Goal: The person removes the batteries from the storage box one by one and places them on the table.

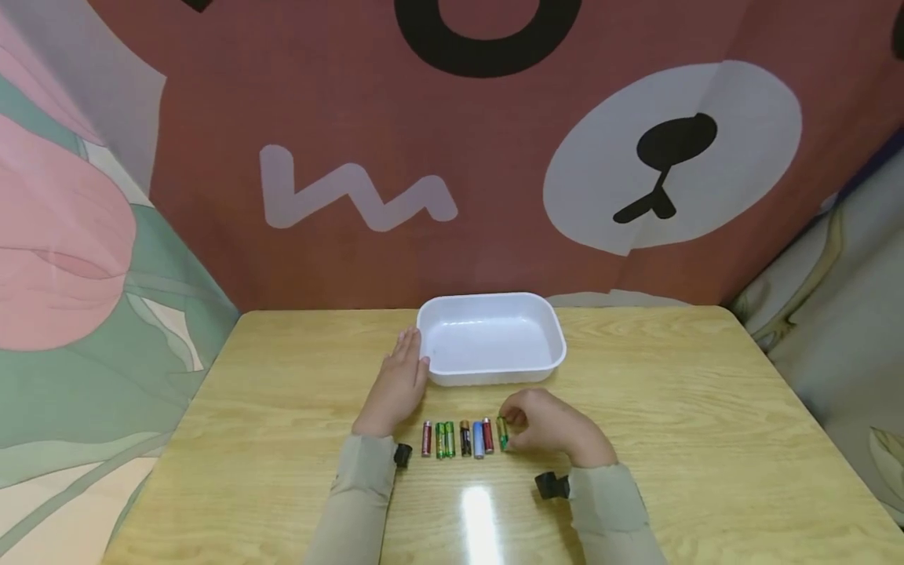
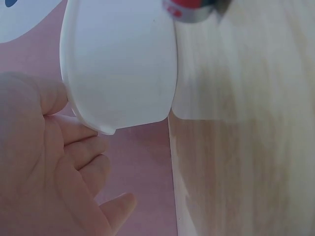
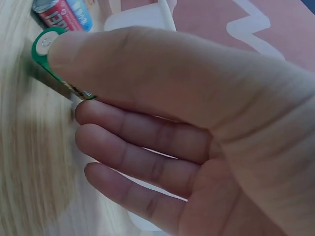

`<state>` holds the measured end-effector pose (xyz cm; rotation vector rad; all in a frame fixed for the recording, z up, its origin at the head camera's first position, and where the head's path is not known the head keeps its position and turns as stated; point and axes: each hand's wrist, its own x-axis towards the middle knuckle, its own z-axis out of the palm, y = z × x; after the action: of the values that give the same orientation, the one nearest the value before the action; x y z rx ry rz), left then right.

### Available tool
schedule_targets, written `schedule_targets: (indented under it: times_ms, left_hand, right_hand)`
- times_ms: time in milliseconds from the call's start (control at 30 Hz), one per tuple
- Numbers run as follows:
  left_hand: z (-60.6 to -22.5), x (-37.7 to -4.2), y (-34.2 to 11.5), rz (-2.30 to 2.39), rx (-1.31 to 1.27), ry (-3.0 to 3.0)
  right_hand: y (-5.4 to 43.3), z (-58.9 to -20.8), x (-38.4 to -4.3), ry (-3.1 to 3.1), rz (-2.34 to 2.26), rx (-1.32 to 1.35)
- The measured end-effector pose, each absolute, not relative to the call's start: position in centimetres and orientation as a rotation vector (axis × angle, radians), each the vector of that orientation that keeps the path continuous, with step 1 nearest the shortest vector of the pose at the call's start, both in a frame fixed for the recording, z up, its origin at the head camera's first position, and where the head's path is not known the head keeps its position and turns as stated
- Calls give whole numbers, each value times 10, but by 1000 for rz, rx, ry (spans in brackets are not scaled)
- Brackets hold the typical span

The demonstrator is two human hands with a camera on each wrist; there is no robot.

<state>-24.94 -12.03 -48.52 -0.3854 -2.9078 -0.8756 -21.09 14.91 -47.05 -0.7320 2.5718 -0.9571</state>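
A white plastic tray (image 1: 494,378) stands at the back of the table. My left hand (image 1: 397,388) rests against its left end, fingers extended along the side and thumb at the rim; the left wrist view has the fingertips (image 2: 93,130) right at the rim. My right hand (image 1: 554,424) pinches a green AA battery (image 1: 502,433) at the right end of a row of batteries. Seen from the right wrist, the thumb lies over this battery (image 3: 43,46), near its flat end. The index finger is mostly hidden behind the thumb.
Left of the held battery lie a red battery (image 1: 488,435), a blue battery (image 1: 478,441), a black battery (image 1: 464,438), two green batteries (image 1: 445,441) and another red battery (image 1: 427,439). All lie lengthwise on the wooden table (image 1: 282,408). A printed cloth (image 1: 339,267) hangs behind the table.
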Motion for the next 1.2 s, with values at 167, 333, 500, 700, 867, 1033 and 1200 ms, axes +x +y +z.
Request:
schedule_targets:
  times_ms: [167,333,500,700,867,1033,1200]
  left_hand:
    - [-484,-249,-120,-871,-389,-2912]
    - [-484,-250,-120,-871,-403,-2903]
    - [-484,-250,-120,-881,-401,-2908]
    - [-486,-249,-120,-885,-396,-2908]
    - [-486,-248,-120,-897,-395,-2902]
    - [-486,-249,-120,-894,-404,-2887]
    - [-487,-250,-120,-896,-402,-2896]
  right_hand:
    - [148,-470,-211,2577,-941,-715]
    - [147,-470,-210,2582,-955,-685]
    - [146,-471,-210,2574,-959,-683]
    - [147,-472,-209,2549,-970,-689]
    - [147,-471,-208,2540,-975,-684]
    - [148,-469,-208,2543,-972,-685]
    - [148,-471,-207,2538,-974,-679]
